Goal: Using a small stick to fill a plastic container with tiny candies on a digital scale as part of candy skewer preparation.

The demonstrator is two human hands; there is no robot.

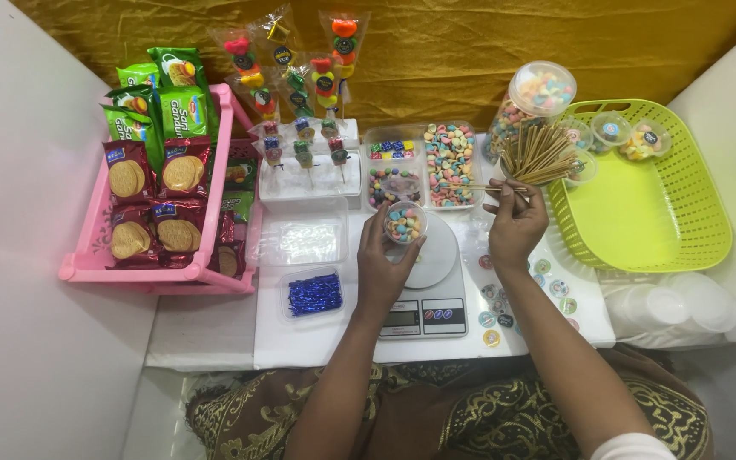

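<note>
- Both hands are over the middle of the white table (215, 336): my left hand (382, 260) is closed around a small clear cup (404, 224) of pastel candies, holding it just above the round plate of the kitchen scale (430, 294).
- My right hand (514, 223) is pinching a thin wooden stick (489, 187) between thumb and fingers, just beside the bundle of sticks (540, 153) that stands at the near left corner of the green basket (683, 247).
- As I judge it, the work is partway through: three filled, lidded cups (613, 129) already sit in the far end of the basket, and most of its floor is bare.
- Finished candy skewers stand in a white block (308, 183) to the far left of the scale, with wrapped ones (334, 55) leaning behind.
- Candy trays (423, 166) are full and a stack of unused cups and lids (675, 307) lies near right, so plenty looks left.
- Left side holds a pink rack (95, 264) of biscuit packets; a gold cloth (513, 43) backs the table between white walls.
</note>
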